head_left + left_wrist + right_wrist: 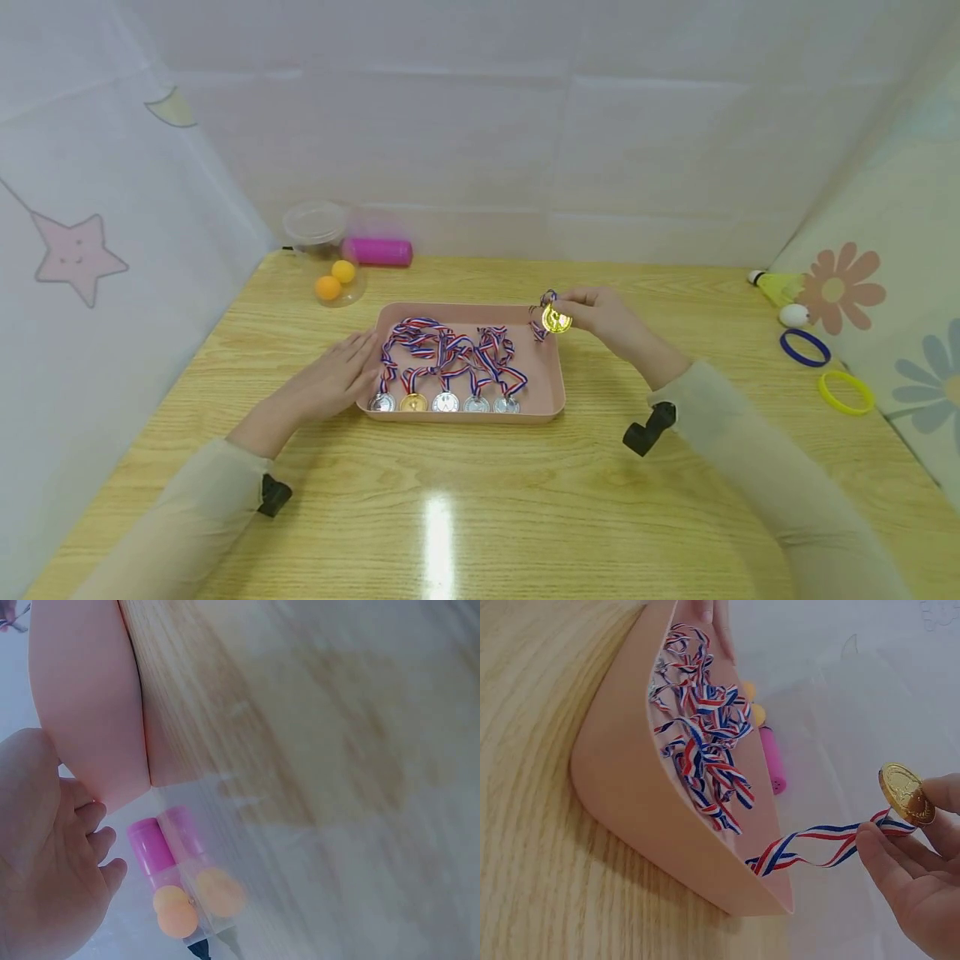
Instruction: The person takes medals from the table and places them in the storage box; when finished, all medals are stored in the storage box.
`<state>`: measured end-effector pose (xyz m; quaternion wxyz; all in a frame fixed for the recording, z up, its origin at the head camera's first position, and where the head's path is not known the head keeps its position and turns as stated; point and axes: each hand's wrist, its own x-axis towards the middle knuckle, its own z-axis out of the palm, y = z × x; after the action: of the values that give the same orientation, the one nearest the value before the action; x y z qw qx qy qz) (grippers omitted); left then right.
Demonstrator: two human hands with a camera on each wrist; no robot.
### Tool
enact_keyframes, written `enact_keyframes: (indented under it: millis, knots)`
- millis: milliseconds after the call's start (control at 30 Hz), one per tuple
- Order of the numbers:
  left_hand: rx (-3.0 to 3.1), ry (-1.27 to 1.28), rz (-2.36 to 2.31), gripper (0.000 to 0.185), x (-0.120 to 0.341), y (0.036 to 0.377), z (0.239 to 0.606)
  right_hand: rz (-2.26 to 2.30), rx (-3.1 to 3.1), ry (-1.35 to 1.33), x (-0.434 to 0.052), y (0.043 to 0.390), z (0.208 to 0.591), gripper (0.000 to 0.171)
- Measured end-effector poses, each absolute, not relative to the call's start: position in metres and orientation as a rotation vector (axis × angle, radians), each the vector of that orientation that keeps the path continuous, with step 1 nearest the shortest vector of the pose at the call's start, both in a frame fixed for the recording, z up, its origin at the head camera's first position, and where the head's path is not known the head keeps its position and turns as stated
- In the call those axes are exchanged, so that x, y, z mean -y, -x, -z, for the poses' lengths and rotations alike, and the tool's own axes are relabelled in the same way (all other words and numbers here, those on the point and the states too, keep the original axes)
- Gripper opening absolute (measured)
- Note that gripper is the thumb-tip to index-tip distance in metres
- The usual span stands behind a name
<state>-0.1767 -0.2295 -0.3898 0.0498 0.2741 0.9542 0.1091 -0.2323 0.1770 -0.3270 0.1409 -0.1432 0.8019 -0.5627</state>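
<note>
A pink tray (542,379) lies on the wooden table, seen in all views. Along its front wall sit several silver medals (446,402) and one gold medal (413,403), their red, white and blue ribbons (705,765) heaped behind them. My right hand (603,318) pinches another gold medal (906,793) above the tray's right end. That medal's striped ribbon (810,847) passes by the fingers and droops into the tray. On the left, my left hand (341,375) touches the tray's outer side, fingers extended and slightly bent in the left wrist view.
Behind the tray at left are two orange balls (327,288), a clear container (315,223) and a magenta cylinder (381,252). At the right edge lie a shuttlecock (776,286), a white egg-shaped object (793,315), a blue ring (805,347) and a yellow ring (846,392).
</note>
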Motion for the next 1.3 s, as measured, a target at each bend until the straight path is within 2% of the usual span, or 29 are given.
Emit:
enact_keyframes:
  millis: [533, 967, 1300]
  knots:
    - [-2.928, -0.858, -0.338, 0.057, 0.23, 0.174, 0.388, 1.456, -2.392, 0.503, -0.172, 0.226, 0.338, 0.023]
    - [-2.933, -0.843, -0.331, 0.056, 0.23, 0.175, 0.389, 1.198, -2.512, 0.593, -0.173, 0.215, 0.35, 0.023]
    - [-2.947, -0.858, -0.341, 0.056, 0.231, 0.175, 0.39, 1.024, -2.476, 0.819, -0.167, 0.208, 0.366, 0.006]
